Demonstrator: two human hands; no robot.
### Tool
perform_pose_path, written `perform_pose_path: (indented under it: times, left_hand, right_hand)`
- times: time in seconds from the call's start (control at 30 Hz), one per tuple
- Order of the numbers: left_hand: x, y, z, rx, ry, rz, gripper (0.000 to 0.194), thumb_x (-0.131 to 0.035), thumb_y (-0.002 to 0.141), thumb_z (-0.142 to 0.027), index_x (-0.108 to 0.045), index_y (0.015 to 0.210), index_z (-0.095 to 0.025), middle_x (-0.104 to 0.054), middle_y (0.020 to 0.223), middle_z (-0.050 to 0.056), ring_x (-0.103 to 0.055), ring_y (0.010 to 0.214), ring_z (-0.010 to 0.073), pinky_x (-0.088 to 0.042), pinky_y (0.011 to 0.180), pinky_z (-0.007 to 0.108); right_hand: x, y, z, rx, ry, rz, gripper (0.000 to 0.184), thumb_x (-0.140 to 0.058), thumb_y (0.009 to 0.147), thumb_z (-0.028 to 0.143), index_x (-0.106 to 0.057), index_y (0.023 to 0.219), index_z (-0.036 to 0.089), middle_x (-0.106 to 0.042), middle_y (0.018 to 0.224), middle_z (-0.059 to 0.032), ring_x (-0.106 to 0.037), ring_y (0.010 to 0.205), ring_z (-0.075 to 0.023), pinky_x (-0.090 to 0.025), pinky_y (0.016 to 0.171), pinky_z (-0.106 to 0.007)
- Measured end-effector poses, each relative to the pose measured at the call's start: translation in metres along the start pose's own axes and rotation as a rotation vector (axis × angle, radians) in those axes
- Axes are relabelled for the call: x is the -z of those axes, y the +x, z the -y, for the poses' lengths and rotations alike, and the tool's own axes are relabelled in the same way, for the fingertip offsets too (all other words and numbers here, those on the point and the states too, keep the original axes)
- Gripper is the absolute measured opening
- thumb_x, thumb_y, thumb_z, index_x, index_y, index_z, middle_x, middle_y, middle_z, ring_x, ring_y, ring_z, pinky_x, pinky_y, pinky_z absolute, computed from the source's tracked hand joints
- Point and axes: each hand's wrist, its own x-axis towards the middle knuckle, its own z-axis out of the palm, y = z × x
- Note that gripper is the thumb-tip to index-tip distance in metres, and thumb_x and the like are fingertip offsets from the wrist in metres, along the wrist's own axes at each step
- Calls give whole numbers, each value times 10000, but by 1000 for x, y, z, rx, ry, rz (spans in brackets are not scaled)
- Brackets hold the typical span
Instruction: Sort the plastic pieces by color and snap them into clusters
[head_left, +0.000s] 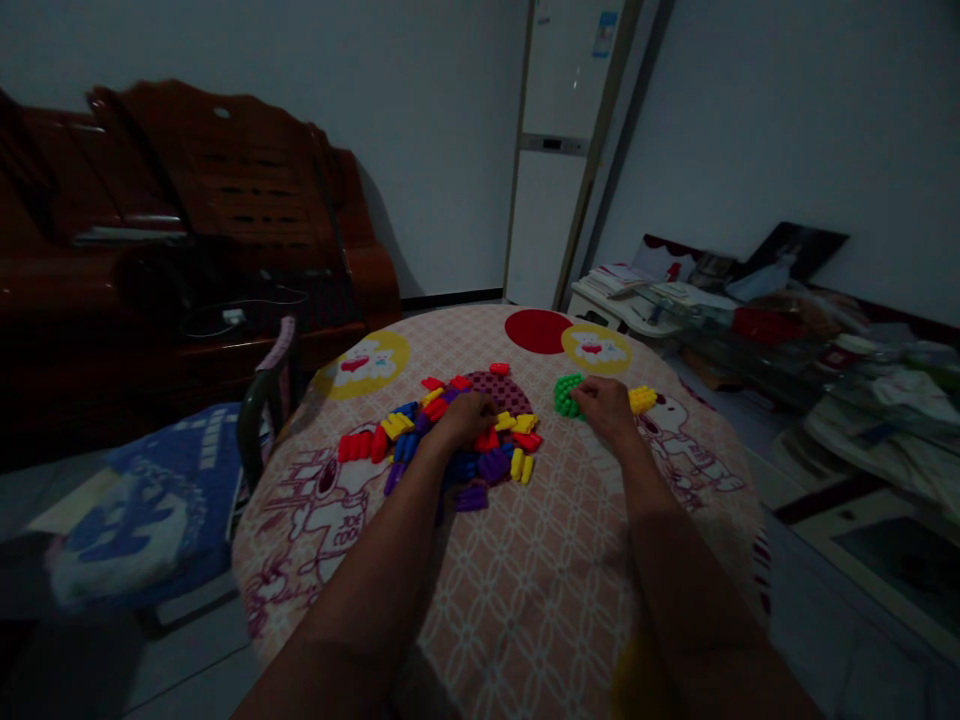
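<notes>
Where right grip, green blocks alongside.

The blocks are red, yellow, blue, purple and green, the tablecloth pink, white-latticed.

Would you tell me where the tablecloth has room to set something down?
The widest bare tablecloth lies between the left forearm and right forearm, nearer than the mixed blocks; a narrow strip parts these from the green blocks. It is crowded at the left hand, over mixed blocks, and the right hand, between green and yellow blocks.
</notes>
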Motion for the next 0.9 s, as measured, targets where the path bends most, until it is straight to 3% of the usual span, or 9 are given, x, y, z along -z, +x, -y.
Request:
perform_pose_path:
  times: [0.17, 0.33, 0.47, 0.67, 0.73, 0.8, 0.9]
  left_hand:
    - [6, -1, -14, -23, -11, -106, 123, -633, 775, -170, -731, 848, -180, -745, 840, 59, -671, 759, 203, -488, 685, 281]
    - [10, -3, -40, -251, -221, -124, 129, -609, 811, -194, -713, 884, -171, -720, 831, 34, -641, 731, 161, -478, 669, 250]
    - [-3, -3, -53, -356, -283, -117, 98, -606, 798, -152, -694, 843, -148, -696, 821, 34, -619, 733, 140, -443, 650, 227]
    - [-15, -5, -65, -351, -312, -62, 111, -609, 773, -114, -693, 836, -150, -690, 794, 18, -615, 717, 137, -431, 645, 227]
    - [-16, -6, -68, -348, -308, -60, 112, -601, 780, -119, -695, 834, -149, -690, 787, 19, -610, 710, 137, -433, 650, 232]
    - [-14, -6, -69, -345, -299, -96, 120, -589, 803, -141, -700, 849, -145, -694, 801, 29, -607, 717, 141, -441, 668, 241]
    - [-10, -4, -64, -325, -305, -162, 142, -574, 833, -180, -701, 881, -136, -704, 829, 46, -611, 736, 150, -456, 692, 254]
  right_hand:
    - [-15, -10, 17, 10, 201, 268, 171, -591, 768, 284, -685, 672, 177, -631, 609, -10, -568, 577, -143, -400, 550, -249]
    - [-18, -16, 31, -34, 441, 511, 261, -558, 843, 386, -719, 846, 179, -634, 658, 10, -535, 536, -114, -370, 469, -210]
    - [-6, -13, 34, -38, 437, 615, 271, -618, 792, 407, -687, 736, 150, -576, 598, 21, -483, 506, -93, -343, 460, -204]
    - [9, -10, 29, -77, 386, 789, 189, -664, 711, 327, -704, 737, 145, -579, 595, 30, -476, 510, -88, -338, 470, -209]
    - [11, -10, 27, -96, 378, 798, 176, -663, 699, 313, -711, 734, 147, -589, 592, 30, -481, 506, -87, -334, 468, -209]
    - [15, -9, 24, -144, 383, 721, 191, -696, 665, 311, -725, 757, 146, -607, 595, 28, -487, 501, -86, -337, 466, -207]
    - [28, -4, 9, -253, 431, 423, 267, -769, 572, 321, -714, 756, 136, -620, 576, 20, -504, 491, -97, -364, 465, -214]
